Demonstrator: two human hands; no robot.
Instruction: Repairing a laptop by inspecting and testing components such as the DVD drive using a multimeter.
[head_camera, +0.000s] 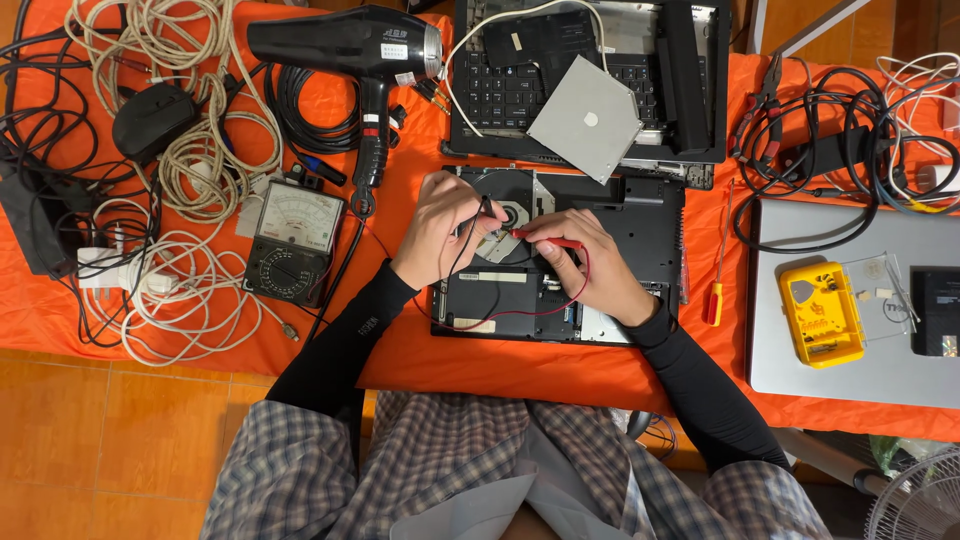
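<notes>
Opened black laptop base (640, 235) dead centre on orange cloth (420, 350), guts showing. Left hand (440, 235) pinching black probe (480, 215), right hand (585, 260) gripping red probe (548, 240). Pretty cramped: multimeter (292, 240) at 9 o'clock, screwdriver (715, 290) at 3, bare cloth only at 6.

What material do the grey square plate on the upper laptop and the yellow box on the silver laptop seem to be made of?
The grey square plate looks like thin sheet metal: flat, matte silver-grey, with sharp straight edges. The yellow box looks like hard plastic: an even bright colour and rounded corners, with a clear lid that seems to be transparent plastic.
</notes>
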